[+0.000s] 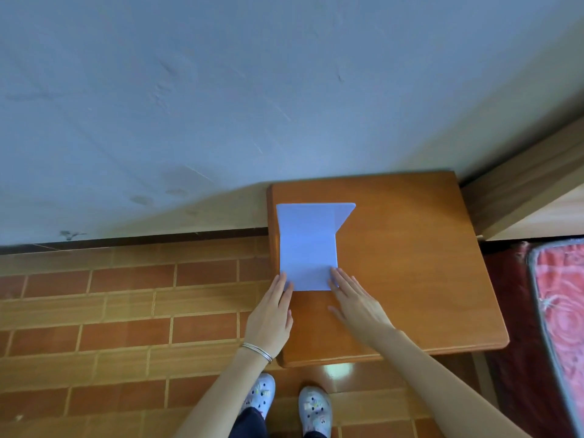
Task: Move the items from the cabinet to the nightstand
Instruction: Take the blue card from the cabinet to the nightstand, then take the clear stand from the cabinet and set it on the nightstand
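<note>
A white box (308, 248) stands on the nightstand (410, 263), near its left edge, with one flap angled out at the top right. The left hand (271, 314) lies flat against the box's lower left corner, the right hand (357, 303) flat at its lower right; both have fingers spread, gripping nothing

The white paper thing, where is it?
The white folder lies on the left part of the wooden nightstand, near the wall, with both hands' fingers at its near edge.
</note>
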A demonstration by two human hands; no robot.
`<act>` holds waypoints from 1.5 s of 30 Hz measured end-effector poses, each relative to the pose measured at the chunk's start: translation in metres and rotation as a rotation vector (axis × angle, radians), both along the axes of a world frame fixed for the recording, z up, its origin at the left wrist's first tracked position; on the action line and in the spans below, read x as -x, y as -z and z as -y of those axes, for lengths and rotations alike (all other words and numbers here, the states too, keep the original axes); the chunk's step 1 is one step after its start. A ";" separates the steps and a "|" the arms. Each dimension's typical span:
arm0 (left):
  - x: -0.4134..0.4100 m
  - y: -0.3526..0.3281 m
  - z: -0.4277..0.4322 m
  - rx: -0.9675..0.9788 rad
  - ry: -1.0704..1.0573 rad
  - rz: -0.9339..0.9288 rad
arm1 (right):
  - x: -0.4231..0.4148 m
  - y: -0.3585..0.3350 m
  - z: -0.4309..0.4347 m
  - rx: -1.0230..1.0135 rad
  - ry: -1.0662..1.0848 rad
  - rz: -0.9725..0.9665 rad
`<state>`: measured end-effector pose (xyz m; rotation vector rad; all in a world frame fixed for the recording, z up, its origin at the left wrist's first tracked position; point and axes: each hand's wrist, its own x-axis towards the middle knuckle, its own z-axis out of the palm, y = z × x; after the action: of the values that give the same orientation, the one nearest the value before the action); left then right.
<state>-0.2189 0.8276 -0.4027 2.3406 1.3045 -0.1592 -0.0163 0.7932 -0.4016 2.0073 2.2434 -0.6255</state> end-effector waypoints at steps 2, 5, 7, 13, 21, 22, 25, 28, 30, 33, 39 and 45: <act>-0.003 -0.001 -0.015 -0.003 0.004 0.002 | 0.004 0.001 -0.018 -0.031 -0.002 0.041; -0.007 0.000 -0.046 -0.039 -0.011 0.014 | 0.008 0.003 -0.043 -0.037 0.015 0.058; -0.010 -0.001 -0.066 -0.045 -0.012 0.025 | 0.009 0.006 -0.059 -0.017 0.043 0.060; -0.020 0.009 -0.114 -0.057 -0.021 0.027 | -0.002 0.003 -0.108 0.017 0.025 0.028; -0.031 0.013 -0.133 -0.015 -0.087 0.016 | -0.013 -0.006 -0.143 0.085 0.015 0.014; -0.030 0.013 -0.133 -0.012 -0.081 0.010 | -0.015 -0.006 -0.141 0.080 0.009 0.008; -0.027 0.013 -0.135 0.000 -0.079 0.019 | -0.017 -0.005 -0.141 0.070 -0.002 0.008; -0.027 0.005 -0.142 -0.026 -0.021 -0.061 | -0.018 -0.007 -0.144 0.086 -0.047 0.060; -0.029 -0.010 -0.148 -0.046 0.021 -0.144 | -0.020 -0.015 -0.146 0.056 -0.033 0.053; -0.033 -0.044 -0.154 -0.077 0.061 -0.179 | -0.021 -0.048 -0.145 -0.045 0.012 0.008; -0.060 -0.160 -0.160 -0.319 0.225 0.066 | -0.057 -0.159 -0.116 -0.239 0.085 0.038; -0.116 -0.290 -0.127 -0.496 0.462 0.296 | -0.105 -0.288 -0.040 -0.413 0.279 0.101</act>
<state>-0.1033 0.9550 -0.1129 2.9100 0.6982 0.4014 0.0886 0.8331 -0.1138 2.5026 2.1910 -0.0667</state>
